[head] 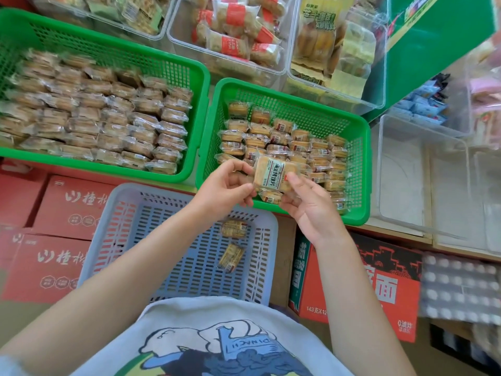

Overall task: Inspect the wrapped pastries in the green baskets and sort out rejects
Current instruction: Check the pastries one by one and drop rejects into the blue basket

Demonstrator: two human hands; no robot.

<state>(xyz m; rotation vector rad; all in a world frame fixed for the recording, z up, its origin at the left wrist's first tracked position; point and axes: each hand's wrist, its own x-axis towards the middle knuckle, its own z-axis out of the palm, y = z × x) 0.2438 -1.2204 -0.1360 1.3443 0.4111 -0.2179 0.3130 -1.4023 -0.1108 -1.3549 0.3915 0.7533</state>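
Green basket (362, 169) behind; both hands pinch clear-wrapped golden pastry (273, 173), label up.

the shirt (217, 346) has a picture with the letters "dinky" on it, seen upside down. the red and black box (360, 289) says "143克x12" near its bottom edge and has a big white "面". other words are too blurry to read.

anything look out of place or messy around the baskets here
Two wrapped pastries lie loose and askew in the grey basket, apart from the neat rows in the green baskets. Likely set-aside rejects, not a spill. Both hands hold one pastry up.
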